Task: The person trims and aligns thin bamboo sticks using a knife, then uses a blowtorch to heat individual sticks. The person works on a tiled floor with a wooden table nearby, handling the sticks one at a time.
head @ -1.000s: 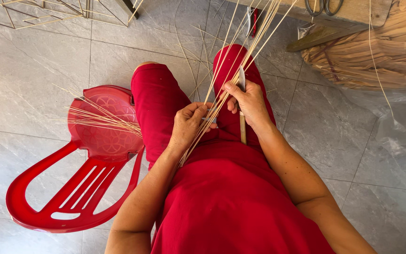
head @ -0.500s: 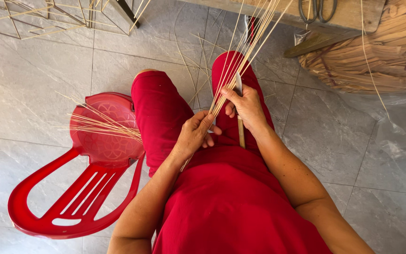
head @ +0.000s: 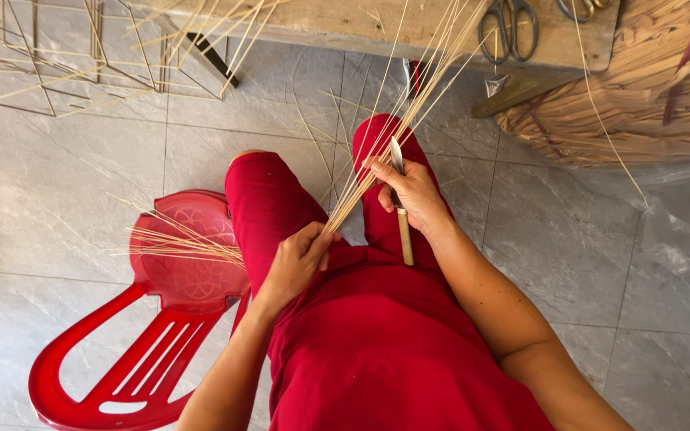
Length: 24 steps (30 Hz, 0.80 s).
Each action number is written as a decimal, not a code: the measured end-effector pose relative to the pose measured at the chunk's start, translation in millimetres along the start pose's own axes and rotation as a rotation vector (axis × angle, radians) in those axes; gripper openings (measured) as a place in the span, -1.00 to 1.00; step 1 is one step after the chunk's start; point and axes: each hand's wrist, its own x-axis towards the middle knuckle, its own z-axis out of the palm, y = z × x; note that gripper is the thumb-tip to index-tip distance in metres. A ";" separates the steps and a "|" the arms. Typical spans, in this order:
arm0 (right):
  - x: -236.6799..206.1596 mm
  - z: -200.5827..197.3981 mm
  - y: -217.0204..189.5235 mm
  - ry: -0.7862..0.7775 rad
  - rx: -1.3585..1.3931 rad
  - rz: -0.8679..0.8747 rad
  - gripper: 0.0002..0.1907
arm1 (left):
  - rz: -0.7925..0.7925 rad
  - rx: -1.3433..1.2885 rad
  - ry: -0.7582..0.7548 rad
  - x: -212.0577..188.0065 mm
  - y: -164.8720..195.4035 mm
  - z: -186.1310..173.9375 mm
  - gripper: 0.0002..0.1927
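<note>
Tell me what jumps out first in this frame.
The fan of thin pale strips running up from the lap, pinched low by the left hand, while the right hand holds a small knife against them. Next, the red plastic chair at left with loose strips on its seat.

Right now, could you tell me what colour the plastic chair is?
The plastic chair is bright red, clearest in the head view.

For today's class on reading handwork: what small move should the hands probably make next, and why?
Probably draw the knife in the right hand along the strips: its blade lies against the bundle, and the left hand pinches the bundle's lower end.
</note>
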 end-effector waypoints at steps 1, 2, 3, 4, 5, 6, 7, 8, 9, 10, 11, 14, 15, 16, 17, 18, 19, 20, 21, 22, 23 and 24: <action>2.9 0.8 -2.7 -0.008 0.014 -0.002 -0.58 | -0.002 0.024 0.009 -4.2 3.3 -6.5 -0.70; 6.7 2.5 -5.9 -0.028 0.016 -0.011 -0.57 | -0.006 0.049 0.017 -9.1 6.8 -12.8 -0.70; 13.0 4.7 -10.1 -0.047 0.020 -0.021 -0.54 | -0.011 0.075 0.025 -11.6 10.8 -19.1 -0.70; 20.0 7.7 -14.6 -0.068 0.023 -0.029 -0.52 | -0.004 0.111 0.040 -12.2 15.1 -25.1 -0.70; 28.2 12.1 -19.5 -0.087 0.044 -0.058 -0.51 | 0.003 0.148 0.056 -11.6 19.7 -31.2 -0.70; 37.4 17.0 -24.8 -0.106 0.065 -0.086 -0.50 | 0.010 0.183 0.072 -9.9 24.1 -37.2 -0.71; 46.1 21.6 -30.6 -0.126 0.086 -0.114 -0.50 | 0.052 0.257 0.112 -6.7 28.6 -43.6 -0.72; 55.0 25.4 -37.5 -0.115 0.105 -0.130 -0.50 | 0.093 0.329 0.154 -1.1 33.1 -50.5 -0.74; 64.6 28.7 -45.8 -0.105 0.122 -0.146 -0.50 | 0.135 0.400 0.197 5.9 37.6 -58.0 -0.76; 73.5 31.7 -53.8 -0.095 0.139 -0.161 -0.50 | 0.207 0.518 0.261 13.2 41.7 -67.4 -0.78; 81.1 34.1 -60.8 -0.104 0.157 -0.182 -0.50 | 0.278 0.635 0.325 20.8 45.7 -78.6 -0.79; 109.7 38.9 -84.0 -0.122 0.182 -0.236 -0.54 | 0.412 0.834 0.470 54.3 58.7 -115.4 -0.85; 119.1 38.5 -90.5 -0.117 0.172 -0.241 -0.56 | 0.449 0.857 0.492 68.5 63.6 -130.3 -0.90; 127.7 38.4 -93.9 -0.113 0.162 -0.244 -0.59 | 0.483 0.880 0.514 82.8 68.0 -145.9 -0.91; 135.4 38.0 -96.0 -0.122 0.150 -0.238 -0.58 | 0.508 0.921 0.550 98.0 72.7 -160.2 -0.92; 143.2 36.1 -98.2 -0.130 0.138 -0.238 -0.57 | 0.540 0.961 0.587 115.9 78.5 -173.6 -0.94; 150.8 33.4 -100.1 -0.135 0.125 -0.237 -0.56 | 0.571 0.999 0.623 133.3 84.0 -187.0 -0.94; 156.7 30.3 -99.1 -0.117 0.125 -0.212 -0.57 | 0.649 1.035 0.639 149.2 88.7 -201.0 -0.95; 162.0 27.3 -97.4 -0.099 0.125 -0.187 -0.58 | 0.728 1.071 0.655 164.7 93.5 -215.7 -0.95; 168.2 23.1 -97.3 -0.078 0.126 -0.163 -0.60 | 0.811 1.105 0.667 179.4 98.5 -229.7 -0.94; 173.9 17.4 -99.0 -0.058 0.113 -0.167 -0.61 | 0.818 1.181 0.690 192.5 103.0 -243.8 -0.94; 178.0 12.0 -99.9 -0.039 0.099 -0.168 -0.62 | 0.822 1.257 0.715 203.6 107.2 -257.6 -0.93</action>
